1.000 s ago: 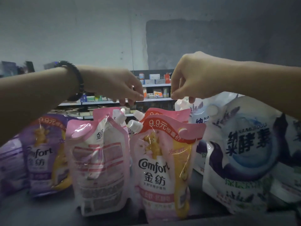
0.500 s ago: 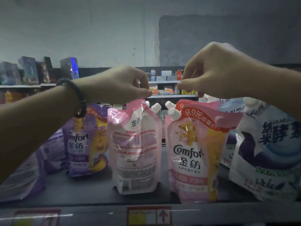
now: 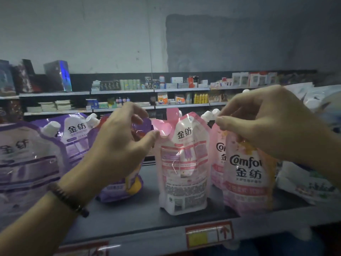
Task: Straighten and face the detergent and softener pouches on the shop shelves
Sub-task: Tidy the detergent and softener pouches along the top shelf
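Note:
A pink softener pouch [image 3: 182, 163] stands upright mid-shelf with its printed back toward me. My left hand [image 3: 120, 145] is at its top left corner: the thumb tip touches the pink handle corner, while the curved fingers sit above it with a gap. To the right stands a pink Comfort pouch [image 3: 247, 178], front label facing me. My right hand [image 3: 267, 122] pinches the top of that pouch by its white spout cap. Another pink pouch [image 3: 216, 154] stands just behind, between the two. Purple softener pouches [image 3: 27, 159] fill the left, one partly hidden by my left hand.
White and blue detergent pouches [image 3: 313, 182] lean at the right end. The grey shelf [image 3: 144, 211] has a front rail with a red price label [image 3: 208, 235]. Shelves of small boxed goods [image 3: 166, 85] stand across the aisle.
My left hand's pinch on the back-facing pink pouch has loosened to a thumb touch. My right hand has come down onto the top of the front-facing pink pouch. The view has shifted left.

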Motion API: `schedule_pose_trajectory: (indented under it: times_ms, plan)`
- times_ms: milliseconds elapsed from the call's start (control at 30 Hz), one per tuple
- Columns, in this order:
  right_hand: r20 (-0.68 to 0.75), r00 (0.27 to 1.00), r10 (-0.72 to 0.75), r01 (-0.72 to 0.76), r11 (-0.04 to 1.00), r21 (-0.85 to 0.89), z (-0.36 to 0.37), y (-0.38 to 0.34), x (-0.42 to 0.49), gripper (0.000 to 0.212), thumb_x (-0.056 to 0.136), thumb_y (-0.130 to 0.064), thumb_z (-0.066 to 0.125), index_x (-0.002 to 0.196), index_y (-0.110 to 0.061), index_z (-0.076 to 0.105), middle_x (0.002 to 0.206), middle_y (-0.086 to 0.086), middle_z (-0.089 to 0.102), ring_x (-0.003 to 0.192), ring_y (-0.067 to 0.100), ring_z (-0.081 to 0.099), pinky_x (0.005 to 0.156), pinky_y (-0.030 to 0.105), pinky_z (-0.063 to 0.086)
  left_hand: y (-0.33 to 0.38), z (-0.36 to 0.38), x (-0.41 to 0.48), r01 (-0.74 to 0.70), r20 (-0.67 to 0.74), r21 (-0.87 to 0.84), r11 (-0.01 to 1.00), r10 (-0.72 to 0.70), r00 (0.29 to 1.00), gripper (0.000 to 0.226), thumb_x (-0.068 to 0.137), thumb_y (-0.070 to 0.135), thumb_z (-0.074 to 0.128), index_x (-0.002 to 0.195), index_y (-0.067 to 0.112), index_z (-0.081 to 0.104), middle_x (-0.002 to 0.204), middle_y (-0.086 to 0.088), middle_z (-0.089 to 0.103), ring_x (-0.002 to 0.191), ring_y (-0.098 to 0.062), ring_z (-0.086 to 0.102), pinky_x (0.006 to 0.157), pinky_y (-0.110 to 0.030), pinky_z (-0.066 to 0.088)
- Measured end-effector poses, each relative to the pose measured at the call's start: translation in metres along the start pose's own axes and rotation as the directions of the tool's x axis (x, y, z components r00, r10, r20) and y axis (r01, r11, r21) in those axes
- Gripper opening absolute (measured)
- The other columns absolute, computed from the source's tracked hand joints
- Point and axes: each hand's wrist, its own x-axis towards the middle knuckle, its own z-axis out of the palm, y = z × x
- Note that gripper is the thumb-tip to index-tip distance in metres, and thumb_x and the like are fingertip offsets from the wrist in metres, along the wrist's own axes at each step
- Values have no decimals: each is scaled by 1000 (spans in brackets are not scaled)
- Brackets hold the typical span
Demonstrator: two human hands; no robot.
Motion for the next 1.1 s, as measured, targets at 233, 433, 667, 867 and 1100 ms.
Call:
schedule_pose_trajectory:
  times_ms: [233,433,667,867,1100]
  plan:
    - [142,967,209,-247,903,351,37,-6,-41,6,94,-13,75,98,-15,80,87,3,81,82,18,80,69,39,68,-40,13,-32,137,72,-208,968,-124,990,31,88,40,79,114,34,62,114,11,69,89,-1,70,78,-27,57]
    - [97,951,293,-308,882,356,82,7,-68,22,91,-20,80,110,-31,76,105,-15,79,102,2,74,89,27,62,-48,42,-65,258,193,-331,908,-202,960,38,92,38,78,125,40,60,125,17,66,100,1,71,81,-24,57]
    - [-21,945,325,-303,902,308,118,20,-87,37,95,-33,77,128,-42,65,125,-23,65,114,-6,64,90,22,59,-40,63,-71,336,254,-428,839,-245,936,46,93,40,78,133,45,57,130,20,67,113,-4,71,84,-27,63]
    - [-84,953,290,-271,944,188,141,21,-103,58,92,-40,77,145,-42,54,133,-31,49,121,-19,47,97,3,41,-32,80,-76,377,270,-451,809,-279,922,33,96,34,77,124,42,61,115,25,75,103,-1,75,88,-37,65]
    - [-32,955,295,-284,940,187,150,20,-113,76,92,-44,76,158,-44,40,143,-27,39,135,-7,45,113,25,47,-25,88,-80,407,286,-528,745,-296,911,26,99,28,73,123,34,64,111,16,79,102,-4,77,80,-25,63]
